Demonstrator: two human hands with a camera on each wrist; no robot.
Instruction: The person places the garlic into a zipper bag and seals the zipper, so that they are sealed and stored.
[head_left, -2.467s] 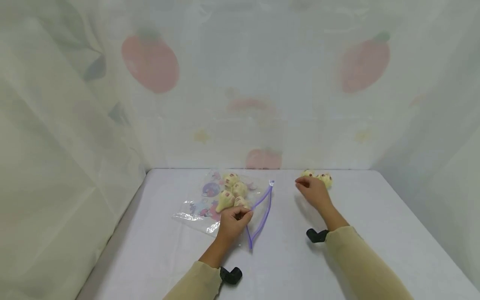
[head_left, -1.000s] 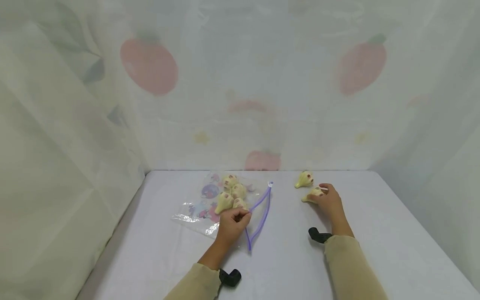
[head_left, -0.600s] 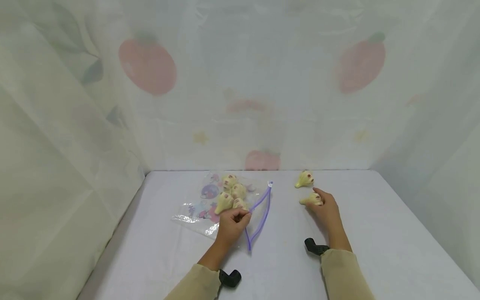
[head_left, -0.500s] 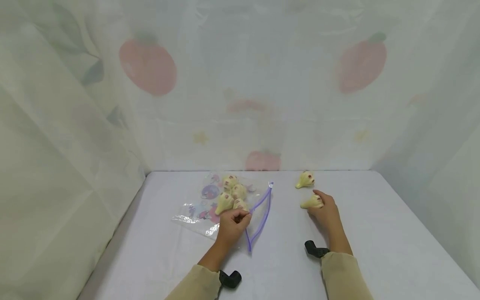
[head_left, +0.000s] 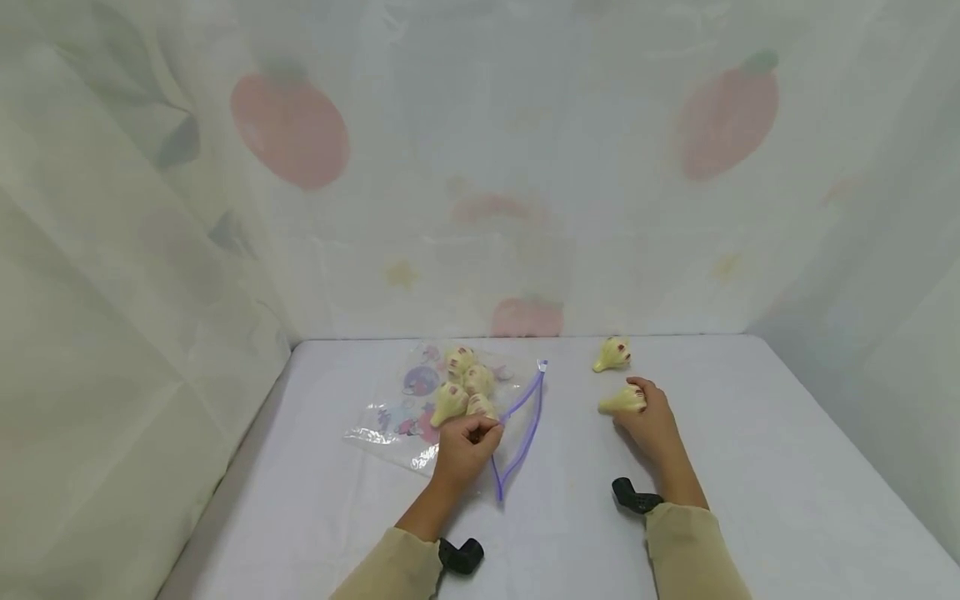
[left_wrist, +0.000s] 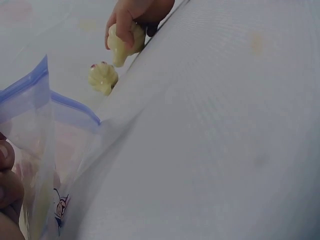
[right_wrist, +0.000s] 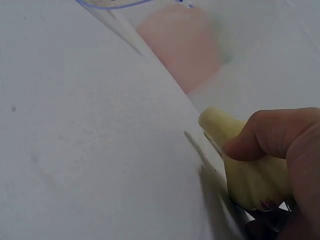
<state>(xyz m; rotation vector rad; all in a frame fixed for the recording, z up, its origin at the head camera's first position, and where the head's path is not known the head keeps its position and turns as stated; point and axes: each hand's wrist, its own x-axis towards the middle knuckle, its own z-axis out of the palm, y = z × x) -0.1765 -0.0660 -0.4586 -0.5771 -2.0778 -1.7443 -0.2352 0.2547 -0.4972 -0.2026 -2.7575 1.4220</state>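
Note:
My right hand [head_left: 654, 423] grips a pale yellow garlic bulb [head_left: 624, 399] between thumb and fingers, its stem pointing left. In the right wrist view the thumb lies across the garlic bulb [right_wrist: 250, 170], close over the table. A second garlic bulb [head_left: 614, 354] lies just beyond it. My left hand [head_left: 463, 450] pinches the edge of a clear zip bag [head_left: 386, 437] with a purple zip and cartoon prints. The bag's mouth stands parted toward the right; in the left wrist view its purple zip edges [left_wrist: 75, 102] are spread. Several garlic bulbs [head_left: 477, 381] are inside the bag.
The white table [head_left: 570, 533] ends at a pale curtain [head_left: 637, 275] printed with fruit behind it, with more curtain at both sides. A black wrist mount [head_left: 461, 557] sits on the left wrist, another black mount [head_left: 635, 497] on the right.
My right hand has come back from near the bag to the two garlic bulbs, taken hold of the nearer one and drawn it slightly toward me. The left hand and bag have stayed put.

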